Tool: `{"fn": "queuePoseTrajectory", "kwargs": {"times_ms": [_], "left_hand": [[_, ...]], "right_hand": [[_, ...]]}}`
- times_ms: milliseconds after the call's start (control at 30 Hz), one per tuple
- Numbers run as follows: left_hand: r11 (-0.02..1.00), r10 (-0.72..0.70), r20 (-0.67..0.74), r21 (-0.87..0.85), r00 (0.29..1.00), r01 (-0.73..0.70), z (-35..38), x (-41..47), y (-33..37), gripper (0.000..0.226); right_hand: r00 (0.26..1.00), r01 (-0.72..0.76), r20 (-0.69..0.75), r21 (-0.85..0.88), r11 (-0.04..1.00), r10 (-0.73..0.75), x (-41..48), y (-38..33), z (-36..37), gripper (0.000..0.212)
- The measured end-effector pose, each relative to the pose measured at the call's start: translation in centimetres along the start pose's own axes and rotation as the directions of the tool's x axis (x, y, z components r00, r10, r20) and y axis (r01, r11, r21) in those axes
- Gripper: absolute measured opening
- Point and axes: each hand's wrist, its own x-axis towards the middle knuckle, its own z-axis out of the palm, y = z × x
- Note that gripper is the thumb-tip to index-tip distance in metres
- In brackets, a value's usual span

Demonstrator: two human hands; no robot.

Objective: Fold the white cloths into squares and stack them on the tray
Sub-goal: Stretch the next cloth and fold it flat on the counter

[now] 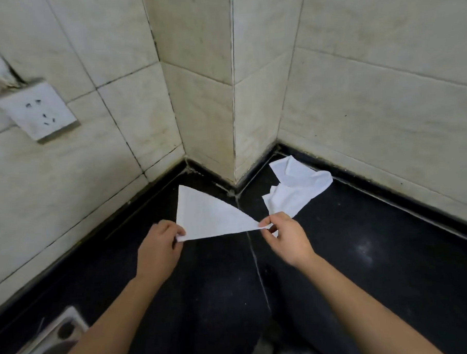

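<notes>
A white cloth (207, 215) is stretched between my hands above the black counter, showing as a triangle with its far corner pointing toward the wall. My left hand (160, 244) pinches its near left corner. My right hand (284, 236) pinches the near right corner. A second white cloth (297, 187) lies crumpled on the counter behind my right hand, close to the wall. No tray is in view.
The black counter (364, 264) runs into a tiled wall corner with a protruding pillar (205, 97). A wall socket (38, 113) sits at left. The rim of a metal sink (47, 343) shows at the bottom left edge.
</notes>
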Motion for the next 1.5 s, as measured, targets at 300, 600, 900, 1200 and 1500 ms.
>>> {"fn": "queuePoseTrajectory", "kwargs": {"times_ms": [300,600,900,1200,1500], "left_hand": [[0.998,-0.034,0.538,0.059,0.842,0.003,8.3,-19.5,-1.0,0.027],[0.994,-0.089,0.645,0.006,0.759,0.111,7.0,-17.2,-1.0,0.013],[0.394,-0.641,0.561,-0.346,0.524,0.852,7.5,-11.1,-3.6,0.018],[0.198,-0.775,0.479,-0.435,0.411,0.879,9.6,-6.6,-4.4,0.018],[0.270,-0.816,0.422,-0.327,0.395,0.906,11.2,-6.8,-5.1,0.019]], "right_hand": [[0.816,0.077,0.553,-0.391,0.917,0.168,-11.0,7.9,8.3,0.024],[0.757,0.054,0.617,-0.385,0.921,0.214,-9.1,8.3,7.6,0.019],[0.854,-0.450,0.334,0.092,0.888,0.399,-2.3,6.1,7.9,0.010],[0.820,-0.548,0.280,0.132,0.826,0.499,2.7,6.2,11.3,0.023],[0.823,-0.523,0.273,0.020,0.852,0.499,3.8,6.5,12.9,0.023]]}}
